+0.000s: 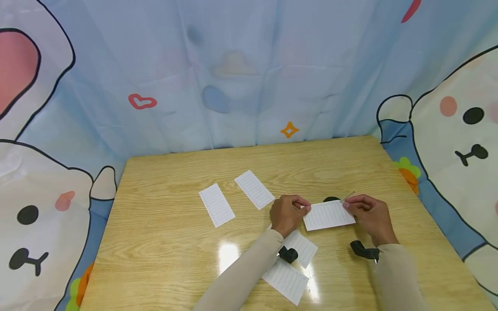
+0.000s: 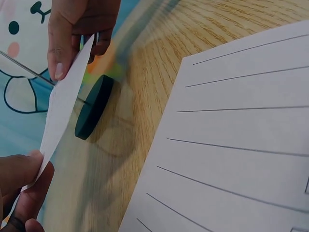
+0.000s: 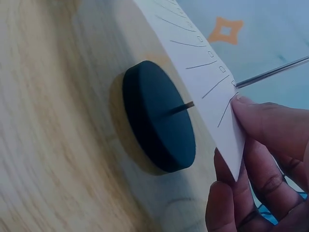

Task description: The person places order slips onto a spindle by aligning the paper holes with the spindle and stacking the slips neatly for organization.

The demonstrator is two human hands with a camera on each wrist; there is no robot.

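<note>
tabletop (image 1: 155, 259), card (image 1: 327, 216) between hands (image 1: 287, 215) (image 1: 371, 217), rod (image 3: 273, 72) seemingly through

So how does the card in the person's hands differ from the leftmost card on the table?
The held card is pinched by the left hand and right hand; the leftmost card lies untouched. The held card is raised, with a thin rod meeting it; the leftmost card rests flat on the table. Both are white with printed lines.
</note>
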